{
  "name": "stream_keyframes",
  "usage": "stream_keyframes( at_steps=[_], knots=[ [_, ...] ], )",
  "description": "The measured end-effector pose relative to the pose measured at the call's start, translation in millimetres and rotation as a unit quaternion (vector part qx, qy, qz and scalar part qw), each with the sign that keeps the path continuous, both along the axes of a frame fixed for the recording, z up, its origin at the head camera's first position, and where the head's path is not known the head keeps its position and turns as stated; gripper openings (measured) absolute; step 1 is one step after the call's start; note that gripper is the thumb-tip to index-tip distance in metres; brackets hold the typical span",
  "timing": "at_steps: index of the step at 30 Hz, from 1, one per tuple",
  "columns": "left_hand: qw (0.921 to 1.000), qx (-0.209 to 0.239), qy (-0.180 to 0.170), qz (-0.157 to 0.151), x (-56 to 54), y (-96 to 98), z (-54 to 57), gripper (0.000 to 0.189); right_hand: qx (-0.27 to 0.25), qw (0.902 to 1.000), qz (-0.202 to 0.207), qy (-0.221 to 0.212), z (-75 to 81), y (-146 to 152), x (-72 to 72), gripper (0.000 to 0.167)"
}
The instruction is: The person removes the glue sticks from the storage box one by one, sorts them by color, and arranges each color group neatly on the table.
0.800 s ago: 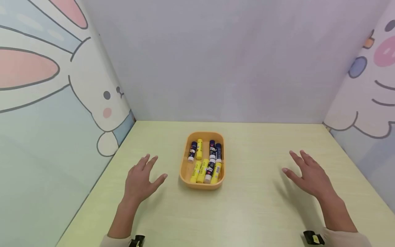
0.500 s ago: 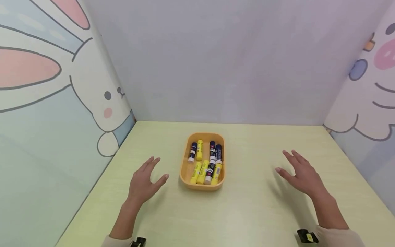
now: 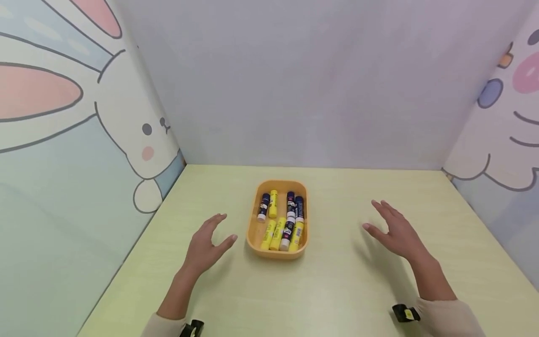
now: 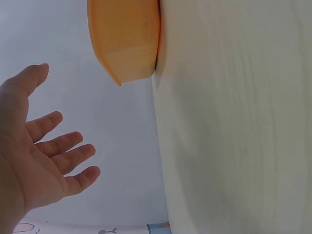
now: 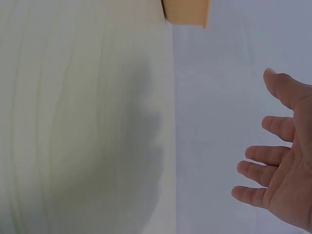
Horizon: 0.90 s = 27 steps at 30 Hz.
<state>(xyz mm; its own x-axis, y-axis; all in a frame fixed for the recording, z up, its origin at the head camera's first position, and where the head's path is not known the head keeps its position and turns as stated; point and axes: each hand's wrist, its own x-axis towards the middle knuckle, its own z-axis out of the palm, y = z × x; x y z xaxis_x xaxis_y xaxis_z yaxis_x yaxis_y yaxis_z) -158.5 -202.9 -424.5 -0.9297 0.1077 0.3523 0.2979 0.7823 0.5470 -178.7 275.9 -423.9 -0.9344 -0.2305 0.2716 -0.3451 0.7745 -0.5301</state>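
Observation:
An orange plastic tray [image 3: 251, 234] stands on the table, with several yellow glue sticks [image 3: 268, 235] and several dark blue glue sticks with white ends [image 3: 287, 234] lying inside. My left hand [image 3: 203, 250] hovers above the table just left of the tray, fingers spread and thumb toward it. Farther off on the right, my right hand [image 3: 397, 236] hovers the same way, thumb pointing at the tray. Neither hand touches anything. Both wrist views show a bare palm and part of the tray's outer wall [image 4: 129, 44]; the glue sticks are hidden there.
The pale wooden table [image 3: 328, 290] ends at a grey back wall [image 3: 311, 84]. A side panel with a rabbit drawing [image 3: 139, 126] rises on the left, and another cartoon panel [image 3: 501, 145] on the right. Black bands [image 3: 405, 313] sit at both wrists.
Both hands have moved inward toward the tray, the right hand farther than the left. The tray and glue sticks stay in place.

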Motion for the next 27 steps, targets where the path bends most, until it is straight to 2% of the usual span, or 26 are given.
stream_keyframes(
  at_steps=[6, 13, 16, 21, 27],
  knots=[
    [0.9997, 0.017, -0.005, -0.015, -4.8, 7.6, -0.9, 0.064, -0.043, 0.9986, 0.025, 0.017, -0.6, -3.9, -10.9, 0.067],
    [0.9979, 0.05, -0.034, -0.02, -0.5, 11.1, -9.7, 0.062, -0.054, 0.9979, 0.032, 0.017, -6.0, -11.6, -12.7, 0.065],
    [0.9954, 0.076, -0.052, -0.025, 0.4, 13.9, -11.2, 0.063, -0.061, 0.9976, 0.031, 0.006, -7.1, -15.5, -13.3, 0.065],
    [0.9898, 0.113, -0.077, -0.037, -0.8, 20.0, -7.6, 0.063, -0.085, 0.9953, 0.042, -0.018, -7.5, -24.2, -18.7, 0.065],
    [0.9832, 0.143, -0.103, -0.047, -1.4, 27.5, -6.5, 0.061, -0.111, 0.9921, 0.053, -0.022, -11.9, -32.7, -25.5, 0.064]
  ],
)
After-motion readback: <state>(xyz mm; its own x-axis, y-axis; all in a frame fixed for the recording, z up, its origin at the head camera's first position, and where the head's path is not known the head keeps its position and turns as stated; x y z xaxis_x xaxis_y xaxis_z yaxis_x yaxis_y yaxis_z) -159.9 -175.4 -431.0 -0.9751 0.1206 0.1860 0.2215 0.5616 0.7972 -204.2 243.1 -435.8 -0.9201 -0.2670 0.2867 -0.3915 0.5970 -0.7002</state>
